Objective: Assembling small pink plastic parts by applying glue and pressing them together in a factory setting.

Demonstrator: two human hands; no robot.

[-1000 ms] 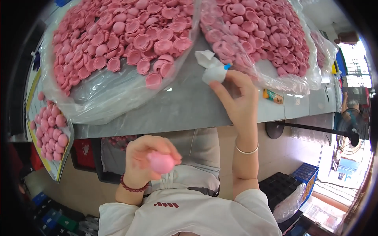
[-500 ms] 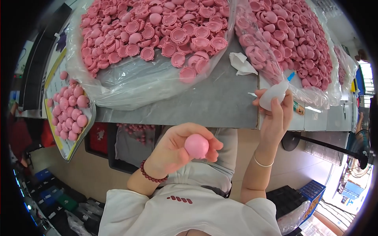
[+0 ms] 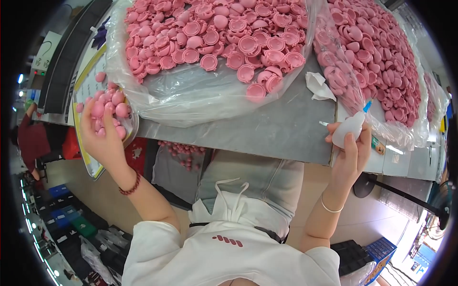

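Note:
My left hand [image 3: 101,140] reaches over the pile of pink plastic balls [image 3: 120,110] on a yellow-edged tray [image 3: 90,168] at the left. Its fingers are spread apart around several of the balls; whether one is lightly touched is hard to see. At the right, my right hand [image 3: 350,152] is closed around a white squeeze bottle [image 3: 349,129], held tilted with its blue tip [image 3: 367,106] pointing up and away.
Two clear plastic bags, one at the back [image 3: 176,107] and one at the right [image 3: 355,90], spill pink half shells over the grey table [image 3: 267,131]. A crumpled white tissue [image 3: 319,86] lies between them. Below the table edge, a bin holds pink balls [image 3: 183,151]. A person [image 3: 28,143] is at far left.
My left hand has moved from in front of my body, where it held a pink ball, out left to the pile. My right hand keeps the bottle; the view has shifted.

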